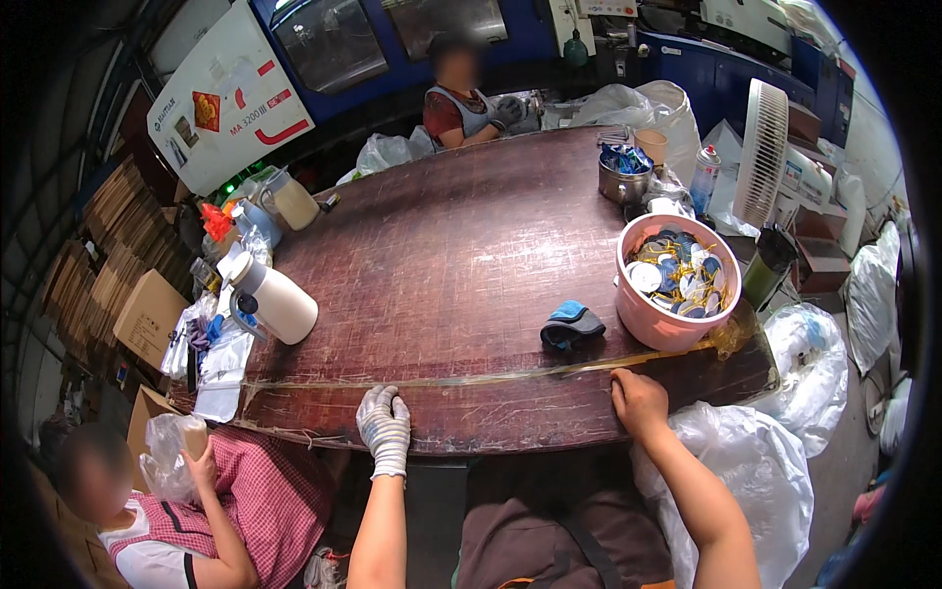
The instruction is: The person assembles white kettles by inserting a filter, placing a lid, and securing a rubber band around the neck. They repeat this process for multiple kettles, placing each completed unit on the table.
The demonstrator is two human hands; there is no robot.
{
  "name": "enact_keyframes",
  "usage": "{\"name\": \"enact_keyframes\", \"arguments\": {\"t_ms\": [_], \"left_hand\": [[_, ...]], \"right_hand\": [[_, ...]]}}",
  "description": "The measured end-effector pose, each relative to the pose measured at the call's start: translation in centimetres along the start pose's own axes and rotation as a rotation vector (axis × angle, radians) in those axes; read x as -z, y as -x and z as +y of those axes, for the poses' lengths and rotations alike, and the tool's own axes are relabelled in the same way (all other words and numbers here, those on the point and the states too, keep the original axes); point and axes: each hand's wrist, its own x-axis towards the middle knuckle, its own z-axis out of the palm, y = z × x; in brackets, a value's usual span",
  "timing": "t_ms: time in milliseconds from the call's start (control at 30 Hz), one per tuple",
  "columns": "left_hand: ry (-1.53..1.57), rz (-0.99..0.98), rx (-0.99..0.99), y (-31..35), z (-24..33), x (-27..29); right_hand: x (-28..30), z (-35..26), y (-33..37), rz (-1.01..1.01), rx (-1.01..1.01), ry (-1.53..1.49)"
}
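My left hand (384, 422), in a white knit glove, rests on the near edge of the dark red table (432, 285), fingers laid on the wood and holding nothing. Bare, my right hand (642, 401) lies on the same edge farther right, its fingers loosely bent on the tabletop with nothing visible in them. Beyond it stands a pink bucket (659, 314) full of blue and white discs (687, 280) with yellow strings. Left of the bucket lies a crumpled blue, grey and black cloth item (572, 326), touched by neither hand.
A white jug (280, 302) stands on the table's left side, a second jug (291, 201) behind it. A metal pot (624, 184) and a fan (763, 152) are at right. Plastic bags (736, 481) crowd my right. People sit at left (211, 530) and far side (461, 108).
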Motion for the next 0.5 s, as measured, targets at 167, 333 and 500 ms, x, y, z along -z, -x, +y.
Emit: {"name": "enact_keyframes", "arguments": {"t_ms": [167, 333, 500], "left_hand": [[0.005, -0.001, 0.009, 0.10, -0.20, -0.12], [0.018, 0.009, -0.005, 0.10, -0.35, -0.19], [0.026, -0.001, 0.002, 0.15, -0.56, -0.55]], "right_hand": [[-0.03, 0.07, -0.02, -0.006, -0.030, -0.008], [-0.12, 0.33, 0.15, -0.010, -0.039, -0.034], [-0.05, 0.28, 0.10, -0.019, -0.040, -0.039]]}}
